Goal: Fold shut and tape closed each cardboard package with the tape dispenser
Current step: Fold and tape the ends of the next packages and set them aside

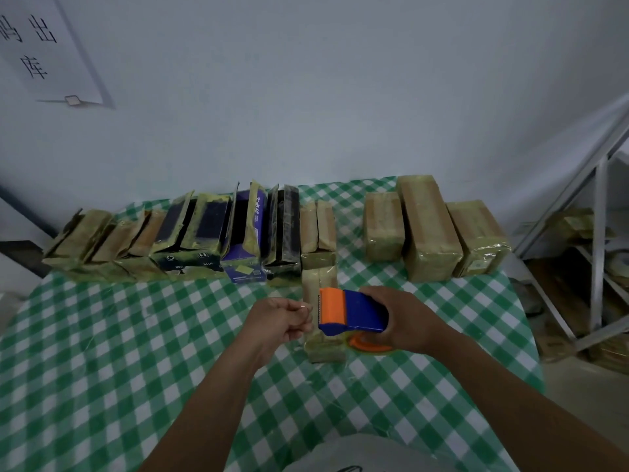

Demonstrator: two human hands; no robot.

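Observation:
A long, narrow cardboard package [323, 349] lies lengthwise on the green checked tablecloth [136, 352] in front of me. My right hand [405, 321] grips the blue and orange tape dispenser [350, 311] just above the package, cutter end facing left. My left hand [282, 318] sits beside the cutter with curled fingers, pinching what looks like the clear tape end. Several open packages [190, 240], brown, black and purple, stand in a row at the back left.
Three taped brown packages [429, 229] stand at the back right of the table. A metal shelf frame [592, 233] with stacked goods is to the right, off the table. A paper sign [44, 52] hangs on the wall at the upper left.

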